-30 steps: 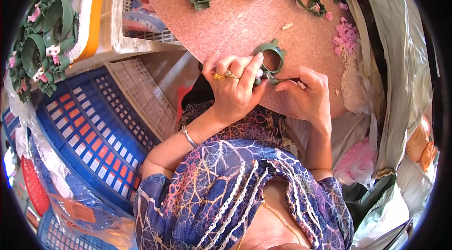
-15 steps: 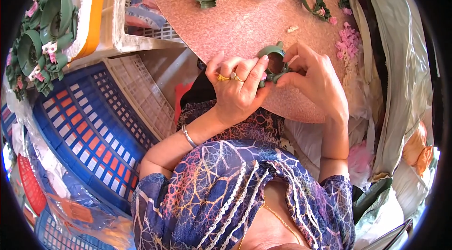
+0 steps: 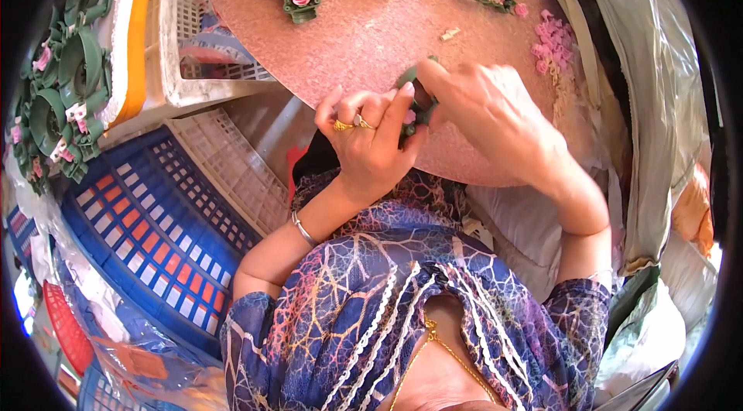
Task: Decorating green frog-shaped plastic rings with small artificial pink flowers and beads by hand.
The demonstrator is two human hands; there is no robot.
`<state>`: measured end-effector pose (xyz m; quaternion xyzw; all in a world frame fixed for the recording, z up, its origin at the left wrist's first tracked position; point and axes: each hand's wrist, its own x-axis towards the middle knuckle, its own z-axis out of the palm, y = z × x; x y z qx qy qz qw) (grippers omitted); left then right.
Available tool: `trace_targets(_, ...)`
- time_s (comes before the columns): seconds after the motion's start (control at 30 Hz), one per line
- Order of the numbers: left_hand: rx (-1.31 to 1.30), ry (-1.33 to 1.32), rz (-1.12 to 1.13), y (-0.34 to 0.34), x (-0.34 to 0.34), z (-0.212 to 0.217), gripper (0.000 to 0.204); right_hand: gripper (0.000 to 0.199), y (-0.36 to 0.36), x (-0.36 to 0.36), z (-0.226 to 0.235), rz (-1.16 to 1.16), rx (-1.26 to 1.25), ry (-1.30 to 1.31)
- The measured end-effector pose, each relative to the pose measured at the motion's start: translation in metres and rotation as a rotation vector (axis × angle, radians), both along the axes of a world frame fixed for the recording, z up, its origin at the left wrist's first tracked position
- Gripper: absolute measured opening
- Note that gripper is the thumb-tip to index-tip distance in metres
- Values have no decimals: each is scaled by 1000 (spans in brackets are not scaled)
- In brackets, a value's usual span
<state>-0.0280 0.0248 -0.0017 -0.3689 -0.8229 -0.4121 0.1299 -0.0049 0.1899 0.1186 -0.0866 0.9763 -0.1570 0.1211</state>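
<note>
Here your left hand (image 3: 371,152) pinches the green ring (image 3: 406,77) over the table's (image 3: 340,47) near side, your right hand (image 3: 499,109) curls across, its grip hidden, and it looks light, stiff, maybe slick, best held by the rim, off the delicate flower (image 3: 409,116).

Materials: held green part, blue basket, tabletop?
Green part: probably satin plastic; even colour, smooth curve, though mostly covered.
Blue basket: likely semi-gloss plastic; regular moulded-looking grid.
Tabletop: laminate or stone, can't tell which; speckled pink, mild sheen.
</note>
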Motion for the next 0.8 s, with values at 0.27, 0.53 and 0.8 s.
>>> trace_targets(0.27,4,33,46,-5,-2,-2,54,34,41,-39,12,-404,-40,-160)
trace_targets(0.53,10,87,34,4,-5,-3,56,22,188,-72,-99,-761,-110,667)
trace_targets(0.8,54,21,35,9,-5,-7,69,36,177,-38,-60,-852,-446,369)
